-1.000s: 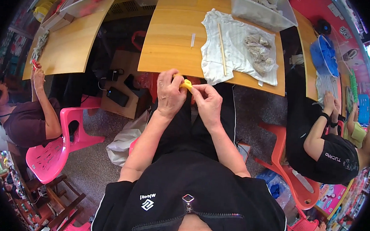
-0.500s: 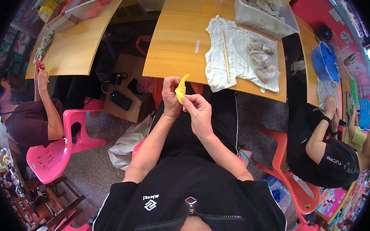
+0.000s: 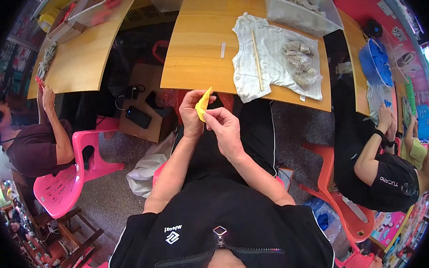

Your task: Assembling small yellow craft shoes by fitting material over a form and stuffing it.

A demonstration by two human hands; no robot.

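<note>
In front of me, below the near edge of the wooden table [image 3: 188, 69], I hold a small yellow piece [image 3: 204, 100] with its pointed tip upward. My left hand [image 3: 192, 114] is closed round its left side, fingers bent. My right hand [image 3: 222, 129] pinches its lower part from the right with thumb and finger. On the table beyond lie a spread white garment [image 3: 247, 58], a thin wooden stick [image 3: 256, 59] across it, a bundle of greyish material [image 3: 298, 61] in clear plastic and a short clear strip [image 3: 223, 50].
A clear bin [image 3: 303, 15] stands at the table's back. A person [image 3: 39, 149] works at the left table by a pink chair [image 3: 56, 193]; another [image 3: 382, 177] works at the right table near a blue tub [image 3: 376, 62]. A cardboard box [image 3: 137, 125] is under the tables.
Since a second ago my right hand has moved left and down, against my left hand, and the yellow piece has turned from lying crosswise to pointing upward.
</note>
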